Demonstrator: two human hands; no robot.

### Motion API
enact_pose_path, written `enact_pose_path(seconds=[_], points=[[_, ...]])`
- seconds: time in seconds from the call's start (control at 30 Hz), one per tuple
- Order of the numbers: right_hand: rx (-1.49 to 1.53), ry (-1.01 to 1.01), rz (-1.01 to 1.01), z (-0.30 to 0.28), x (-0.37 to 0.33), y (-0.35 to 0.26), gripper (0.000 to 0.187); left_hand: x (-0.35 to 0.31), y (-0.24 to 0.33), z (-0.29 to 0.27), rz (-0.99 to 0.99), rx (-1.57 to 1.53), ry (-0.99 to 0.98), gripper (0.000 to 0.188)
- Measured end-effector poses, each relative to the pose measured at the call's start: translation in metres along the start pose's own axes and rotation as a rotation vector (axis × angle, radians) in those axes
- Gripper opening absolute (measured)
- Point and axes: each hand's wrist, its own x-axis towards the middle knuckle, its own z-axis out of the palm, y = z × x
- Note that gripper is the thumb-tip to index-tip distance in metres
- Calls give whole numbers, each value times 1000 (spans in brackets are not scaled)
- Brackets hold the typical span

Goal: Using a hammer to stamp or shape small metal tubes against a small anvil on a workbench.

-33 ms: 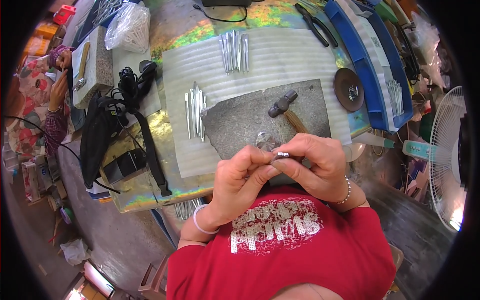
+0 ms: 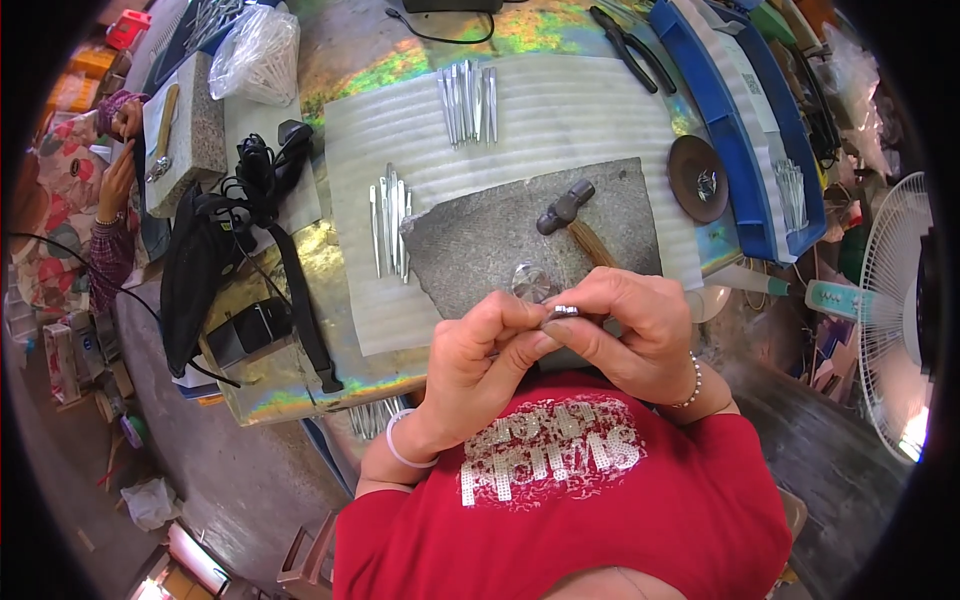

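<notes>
Close to my chest, my left hand (image 2: pixel 488 346) and my right hand (image 2: pixel 630 322) meet in a pinch around a small shiny metal piece (image 2: pixel 564 312). Fingers and thumbs cover most of it, so its full shape is hidden. Just beyond my fingertips, a round silvery object (image 2: pixel 531 282) rests on a grey stone slab (image 2: pixel 470 235). A ball-peen hammer (image 2: pixel 566 207) lies on the slab, its wooden handle pointing toward my right hand, which hides the end. Slim metal strips (image 2: pixel 391 225) lie left of the slab, with another bunch of strips (image 2: pixel 468 105) behind it.
White foam sheeting (image 2: pixel 560 110) covers the table. Right are a brown dish (image 2: pixel 698 180), blue tray (image 2: pixel 740 130), pliers (image 2: pixel 632 50) and fan (image 2: pixel 890 300). Left are a black bag (image 2: pixel 205 260), a stone block (image 2: pixel 195 135) and a co-worker's hands (image 2: pixel 117 180).
</notes>
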Motion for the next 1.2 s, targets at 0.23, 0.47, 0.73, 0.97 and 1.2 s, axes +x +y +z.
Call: enact_pose_path(seconds=[0.23, 0.47, 0.73, 0.97, 1.2], points=[[25, -28, 30, -1, 0, 2, 12, 1, 3, -1, -23, 65, -28, 9], [77, -41, 87, 1, -1, 3, 9, 3, 5, -2, -70, 60, -76, 7], [608, 27, 563, 8, 5, 17, 13, 15, 9, -9, -383, -252, -128, 12], [818, 39, 681, 14, 2, 35, 17, 22, 15, -15, -480, -123, -198, 18], [962, 48, 696, 18, -5, 42, 15, 23, 8, -12, -505, -166, -167, 17]])
